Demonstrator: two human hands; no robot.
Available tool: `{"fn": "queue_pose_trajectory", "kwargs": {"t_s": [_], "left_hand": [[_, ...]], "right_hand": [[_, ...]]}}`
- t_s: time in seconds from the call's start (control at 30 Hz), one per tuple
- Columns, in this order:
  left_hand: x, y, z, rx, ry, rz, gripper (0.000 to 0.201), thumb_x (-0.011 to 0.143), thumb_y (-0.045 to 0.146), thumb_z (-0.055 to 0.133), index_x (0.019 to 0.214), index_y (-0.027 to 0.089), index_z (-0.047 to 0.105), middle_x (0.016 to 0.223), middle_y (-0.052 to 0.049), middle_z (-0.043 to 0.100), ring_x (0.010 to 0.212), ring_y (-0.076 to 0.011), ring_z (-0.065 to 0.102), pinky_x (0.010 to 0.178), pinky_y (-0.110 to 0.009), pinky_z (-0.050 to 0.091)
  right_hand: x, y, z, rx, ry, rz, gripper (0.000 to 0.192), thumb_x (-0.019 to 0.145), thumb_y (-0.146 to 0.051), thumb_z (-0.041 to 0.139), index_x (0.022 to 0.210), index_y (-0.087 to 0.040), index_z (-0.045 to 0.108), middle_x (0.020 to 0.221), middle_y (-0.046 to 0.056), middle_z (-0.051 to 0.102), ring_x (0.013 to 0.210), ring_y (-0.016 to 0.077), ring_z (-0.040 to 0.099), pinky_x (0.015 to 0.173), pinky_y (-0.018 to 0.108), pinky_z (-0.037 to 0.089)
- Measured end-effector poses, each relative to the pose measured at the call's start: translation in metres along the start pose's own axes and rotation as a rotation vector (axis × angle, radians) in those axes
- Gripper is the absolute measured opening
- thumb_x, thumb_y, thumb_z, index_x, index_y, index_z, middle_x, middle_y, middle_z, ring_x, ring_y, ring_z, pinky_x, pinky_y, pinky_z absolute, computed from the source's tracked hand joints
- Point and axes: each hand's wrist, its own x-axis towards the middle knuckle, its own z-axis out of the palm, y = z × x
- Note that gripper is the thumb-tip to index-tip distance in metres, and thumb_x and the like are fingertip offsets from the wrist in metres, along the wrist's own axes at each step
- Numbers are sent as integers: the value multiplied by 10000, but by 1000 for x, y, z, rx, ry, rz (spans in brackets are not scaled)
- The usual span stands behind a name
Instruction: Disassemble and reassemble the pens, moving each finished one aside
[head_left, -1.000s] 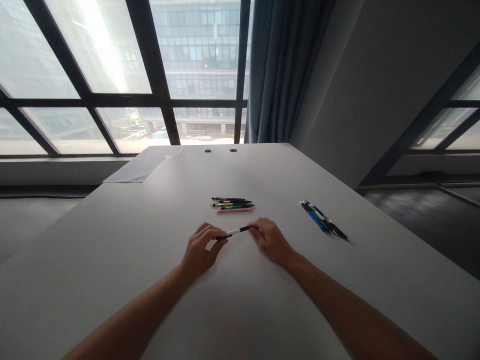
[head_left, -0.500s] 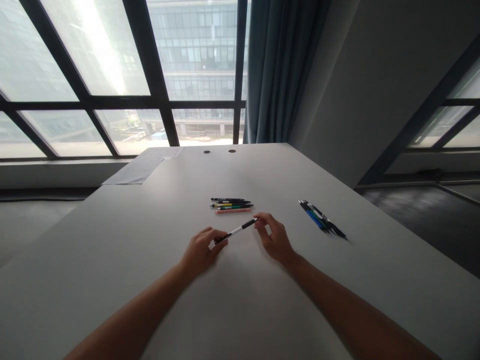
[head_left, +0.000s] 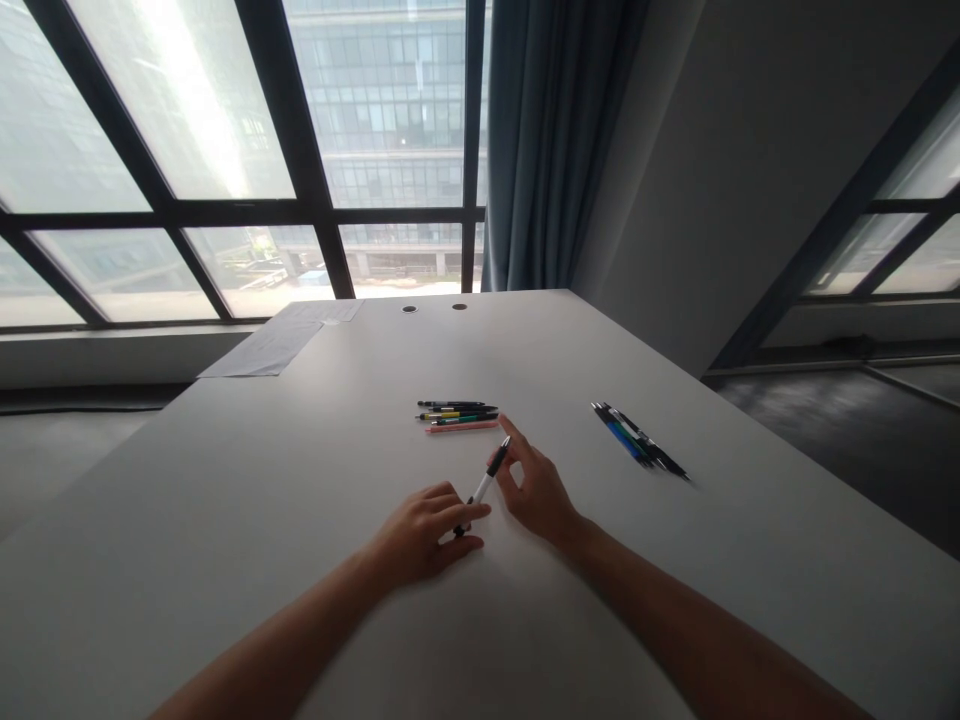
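A pen (head_left: pixel 484 487) with a white barrel, a black grip and a dark lower end slants between my two hands, its tip up and to the right. My left hand (head_left: pixel 421 530) is at the lower end, the index finger lying across the barrel and the thumb a little apart below. Around the black grip are the thumb and a fingertip of my right hand (head_left: pixel 541 495), while its index finger points forward. Just beyond that finger lies a row of several pens (head_left: pixel 459 415), black, yellow, green and pink. A second group of pens (head_left: pixel 637 440), blue, green and black, rests at the right.
The white table (head_left: pixel 300 450) stretches away to the windows. Sheets of paper (head_left: pixel 259 345) lie at its far left corner. Two round holes (head_left: pixel 460 307) are set near the far edge. A blue curtain (head_left: pixel 559 150) hangs behind the table.
The pen has turned steeper and its lower end has come nearer to me. My left hand has moved right and closer, its fingers looser. My right index finger has stretched forward.
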Motion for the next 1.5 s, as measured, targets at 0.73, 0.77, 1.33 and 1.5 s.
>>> {"fn": "queue_pose_trajectory", "kwargs": {"t_s": [0.73, 0.77, 1.33, 1.5], "left_hand": [[-2, -1, 0, -156, 196, -55, 270, 897, 261, 567, 1147, 161, 588, 869, -109, 668, 825, -192, 586, 716, -323, 509], [-2, -2, 0, -155, 278, -105, 216, 905, 243, 549, 1097, 160, 607, 827, -90, 657, 779, -175, 580, 684, -301, 499], [8, 4, -3, 497, 66, -212, 209, 937, 180, 429, 1051, 199, 603, 879, -63, 667, 803, -196, 565, 734, -341, 401], [3, -8, -4, 518, 42, -326, 174, 914, 149, 426, 944, 195, 592, 814, -52, 655, 741, -189, 569, 661, -321, 374]], "right_hand": [[3, 3, -3, -270, -50, -249, 294, 963, -391, 451, 1055, -197, 652, 954, 100, 601, 883, 221, 522, 789, 369, 387], [3, 3, -3, -286, -23, -252, 325, 964, -430, 438, 1002, -196, 660, 962, 103, 593, 898, 226, 509, 808, 380, 371], [0, -5, 4, -241, -231, -327, 530, 1015, -464, 251, 775, -154, 609, 703, 52, 641, 629, 149, 500, 808, 337, 309], [3, -1, 1, -200, -227, -284, 455, 1021, -394, 269, 823, -158, 604, 760, 66, 645, 697, 167, 522, 797, 341, 321]]}}
